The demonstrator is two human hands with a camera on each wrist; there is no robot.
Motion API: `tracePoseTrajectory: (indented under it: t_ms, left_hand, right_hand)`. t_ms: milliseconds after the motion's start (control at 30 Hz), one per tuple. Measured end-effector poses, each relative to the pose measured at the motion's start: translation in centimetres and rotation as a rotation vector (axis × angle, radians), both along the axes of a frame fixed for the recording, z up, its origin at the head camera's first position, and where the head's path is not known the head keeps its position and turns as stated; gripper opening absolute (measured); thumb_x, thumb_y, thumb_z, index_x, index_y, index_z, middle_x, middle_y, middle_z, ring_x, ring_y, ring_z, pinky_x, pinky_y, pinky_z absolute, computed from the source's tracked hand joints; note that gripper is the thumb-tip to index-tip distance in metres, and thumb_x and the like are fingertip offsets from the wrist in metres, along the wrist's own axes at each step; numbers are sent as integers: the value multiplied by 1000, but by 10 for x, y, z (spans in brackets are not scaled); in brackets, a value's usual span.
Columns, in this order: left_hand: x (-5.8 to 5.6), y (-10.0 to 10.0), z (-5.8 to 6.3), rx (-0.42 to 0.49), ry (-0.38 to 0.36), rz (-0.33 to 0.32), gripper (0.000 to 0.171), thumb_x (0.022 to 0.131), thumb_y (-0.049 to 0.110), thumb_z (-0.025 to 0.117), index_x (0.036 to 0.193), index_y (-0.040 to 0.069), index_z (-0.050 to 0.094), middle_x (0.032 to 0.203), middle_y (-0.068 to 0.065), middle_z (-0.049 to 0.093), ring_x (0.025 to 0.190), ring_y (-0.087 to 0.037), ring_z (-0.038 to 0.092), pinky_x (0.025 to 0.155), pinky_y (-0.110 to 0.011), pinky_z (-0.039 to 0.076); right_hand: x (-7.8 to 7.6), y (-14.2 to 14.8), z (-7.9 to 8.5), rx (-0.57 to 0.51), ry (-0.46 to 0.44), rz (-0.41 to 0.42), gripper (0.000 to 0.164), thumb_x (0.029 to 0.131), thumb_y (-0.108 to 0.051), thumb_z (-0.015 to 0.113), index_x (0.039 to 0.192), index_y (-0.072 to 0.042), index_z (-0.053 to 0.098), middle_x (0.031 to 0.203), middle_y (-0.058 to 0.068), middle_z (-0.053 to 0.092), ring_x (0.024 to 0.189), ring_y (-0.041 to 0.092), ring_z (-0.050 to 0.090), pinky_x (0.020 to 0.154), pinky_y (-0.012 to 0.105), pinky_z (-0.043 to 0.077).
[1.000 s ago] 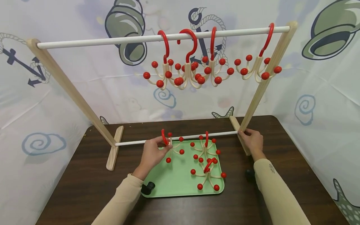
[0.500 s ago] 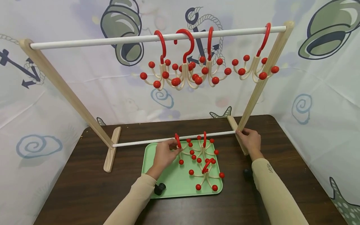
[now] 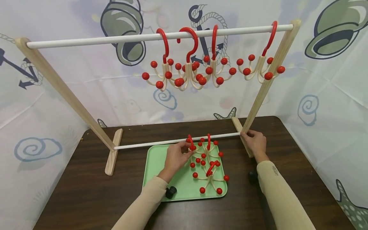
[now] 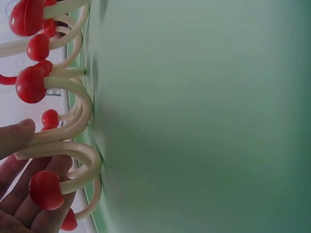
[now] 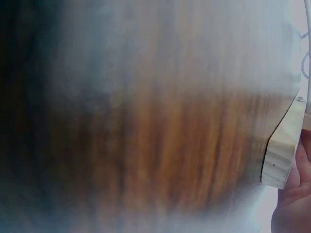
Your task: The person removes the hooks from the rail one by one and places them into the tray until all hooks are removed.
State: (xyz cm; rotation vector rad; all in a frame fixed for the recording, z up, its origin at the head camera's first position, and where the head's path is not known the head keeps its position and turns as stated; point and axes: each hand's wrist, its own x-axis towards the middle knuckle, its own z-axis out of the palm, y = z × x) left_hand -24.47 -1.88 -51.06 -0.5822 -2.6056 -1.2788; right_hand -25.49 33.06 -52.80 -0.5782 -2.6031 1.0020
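A wooden rack (image 3: pixel 65 91) is standing along the counter (image 3: pixel 86 198), its left foot lying near the back left corner. Its white upper rod (image 3: pixel 86 41) is spanning the posts; its white lower rod (image 3: pixel 149 144) is running just above the counter. A green tray (image 3: pixel 155 159) is lying mid-counter, its back edge meeting the lower rod in the head view.

Left hand (image 3: pixel 176 157): thumb and fingertips are pinching a red-hooked hanger (image 3: pixel 191 143) upright over the tray's back edge, right of its middle. Its curved arms are reaching down to the tray; contact unclear.

Just beside, a second hanger (image 3: pixel 208 142) is standing near the tray's back right corner; touching or apart, cannot tell. A third hanger (image 3: pixel 210 170) is resting near the front right corner, hook tilting.

Overhead, four ball-tipped hangers (image 3: pixel 214 44) are hanging from the upper rod: three clustering about its middle, one near its right end.

Right hand (image 3: pixel 256 144): thumb and fingers are gripping the base of the rack's right post, near the counter's back right corner.
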Motion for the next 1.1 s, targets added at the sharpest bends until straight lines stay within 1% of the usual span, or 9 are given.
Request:
tracePoseTrajectory:
  t_ms: [233,367,533,667,800,900,1000,1100]
  left_hand:
    - [2,6,-2,23,-4,51,16,78,17,85,90,16,74,80,2,72,70,-8,67,65,-29,55]
    - [2,7,-3,28,11,64,16,78,18,85,90,15,74,79,3,72,69,-8,67,65,-29,55]
    - [3,7,-2,36,-6,55,18,78,19,84,92,13,75,79,3,71,70,-9,66,65,-28,55]
    - [4,3,-2,51,-29,20,20,78,18,84,95,14,74,83,2,73,73,-10,68,67,-29,56]
    - [6,-6,4,83,-35,-30,26,79,18,84,102,11,74,92,-4,74,82,-18,71,74,-36,57]
    - [8,-19,9,111,-19,-60,31,79,17,84,107,8,73,97,-9,73,87,-24,71,79,-39,57]
    - [10,-33,17,128,9,-53,32,78,17,84,107,9,73,96,-8,73,87,-24,72,81,-38,57]
    - [11,-49,29,152,50,-35,30,77,16,85,105,12,73,96,-6,73,87,-23,72,81,-38,57]
  right_hand:
    - [-2,-1,1,-7,-10,-7,51,92,-40,67,123,0,67,115,23,67,102,41,62,84,51,50]
    - [-3,-1,0,-7,-10,-7,50,92,-39,67,123,0,67,115,23,67,102,40,62,84,51,50]
    - [-1,-1,1,-2,-5,-6,49,92,-38,67,122,1,67,115,23,67,102,41,62,84,52,50]
    - [0,0,0,-8,-3,-3,50,92,-39,67,123,1,67,117,24,66,103,41,62,86,52,49]
    - [-1,0,-3,-10,15,-5,52,91,-42,67,122,0,68,115,24,67,101,41,62,84,51,50]
    - [-1,-1,-5,-11,25,-11,52,91,-42,67,121,1,68,114,24,67,100,41,62,83,51,50]
    - [-1,0,-5,-9,26,-11,51,91,-42,67,121,0,68,115,24,67,102,41,62,85,51,49]
    - [-3,1,-5,-7,26,-4,50,91,-41,67,122,-1,68,117,24,66,104,42,61,87,52,49]
